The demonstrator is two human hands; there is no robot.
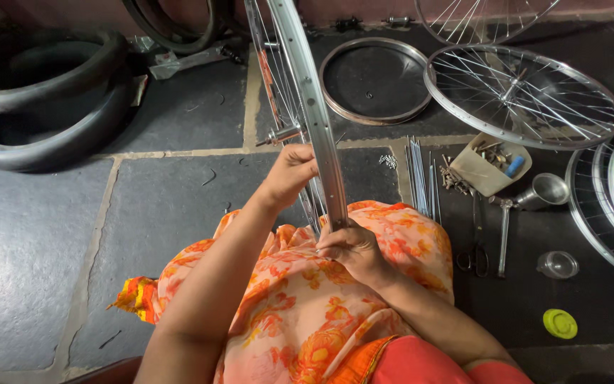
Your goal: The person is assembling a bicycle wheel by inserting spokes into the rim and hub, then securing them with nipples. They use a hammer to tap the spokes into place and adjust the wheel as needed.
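**Wheel rim stood on edge in lap**

Bicycle wheel rim (318, 121) propped upright at frame centre, running twd 12 o'clock, prob. so spokes stayed reachable. Left hand (289, 174) closed on rim edge near hub axle (283, 134), steadying. Right hand (353, 250) pinched at rim's base, at 6. Hands apart. At 2 o'clock: loose spokes (421, 178), parts tub (490, 166), finished wheel (524, 96). Tyres (51, 99) at 10.

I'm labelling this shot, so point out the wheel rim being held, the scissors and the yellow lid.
wheel rim (319, 121), head view, on the bare metal band above the hands.
scissors (473, 257), head view, on the dark handle loops.
yellow lid (560, 323), head view, on its top face.
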